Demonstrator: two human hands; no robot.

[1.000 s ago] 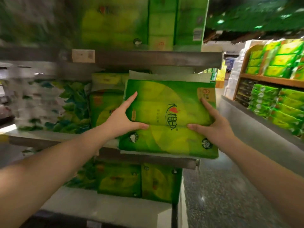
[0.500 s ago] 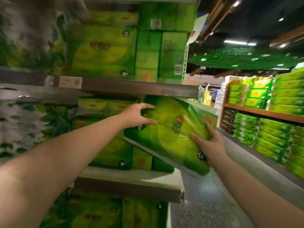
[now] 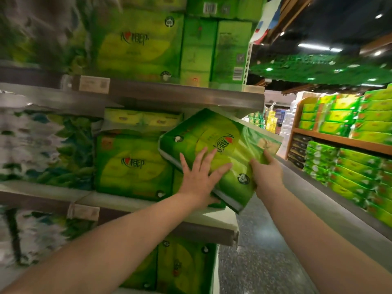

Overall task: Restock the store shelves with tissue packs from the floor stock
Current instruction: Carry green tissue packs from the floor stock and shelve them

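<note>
You tilt a green tissue pack (image 3: pixel 220 149) at the end of the middle shelf (image 3: pixel 212 217), mid-frame.

Your left hand (image 3: pixel 199 177) presses flat on its face, fingers spread; your right hand (image 3: pixel 265 175) grips its lower right edge. Matching packs (image 3: pixel 133 164) sit left of it; a speckled aisle floor (image 3: pixel 254 262) and more green-stocked shelving (image 3: pixel 350 141) fill the right.

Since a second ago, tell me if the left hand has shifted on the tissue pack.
Yes. The left hand slid from the tissue pack's left edge to its front face.
</note>
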